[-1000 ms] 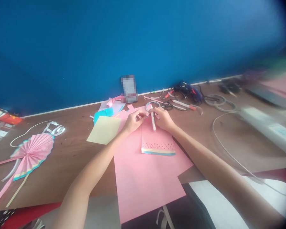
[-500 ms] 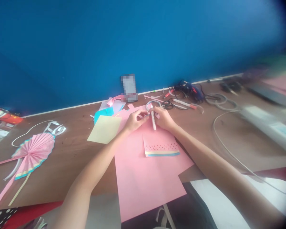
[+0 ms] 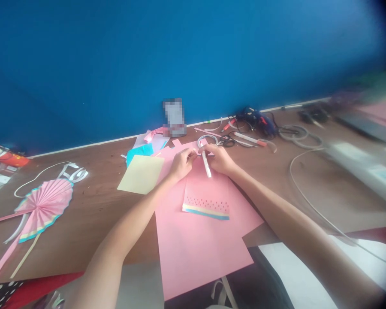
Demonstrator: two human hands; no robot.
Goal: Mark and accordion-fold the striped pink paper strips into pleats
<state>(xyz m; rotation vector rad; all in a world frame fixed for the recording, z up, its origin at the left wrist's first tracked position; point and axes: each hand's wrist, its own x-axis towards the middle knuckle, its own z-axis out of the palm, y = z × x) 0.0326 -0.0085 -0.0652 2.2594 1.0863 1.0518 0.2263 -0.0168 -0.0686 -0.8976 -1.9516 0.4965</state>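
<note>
My right hand [image 3: 219, 159] is closed around a white marker [image 3: 206, 164], which slants down between the fingers and thumb. To its left, my left hand [image 3: 183, 164] pinches at the far left edge of a decorated pink paper [image 3: 206, 191]. Dark dots, a cream band and a blue band run along this paper's near side. Both hands cover parts of its far end. Beneath it lies a larger pink sheet [image 3: 193, 253], reaching over the table's front edge.
Left of the hands are a pale yellow sheet [image 3: 140, 174] and blue paper [image 3: 140, 152]. A folded pink paper fan [image 3: 48, 204] lies far left. A phone [image 3: 174, 116] leans on the wall. Brushes [image 3: 249, 138], cables [image 3: 299, 135] and a power strip [image 3: 363, 169] occupy the right.
The decorated paper has turned, and its striped near edge has swung left and slightly toward me. My left fingers have drawn closer together. The marker stays in my right hand, tilted slightly more.
</note>
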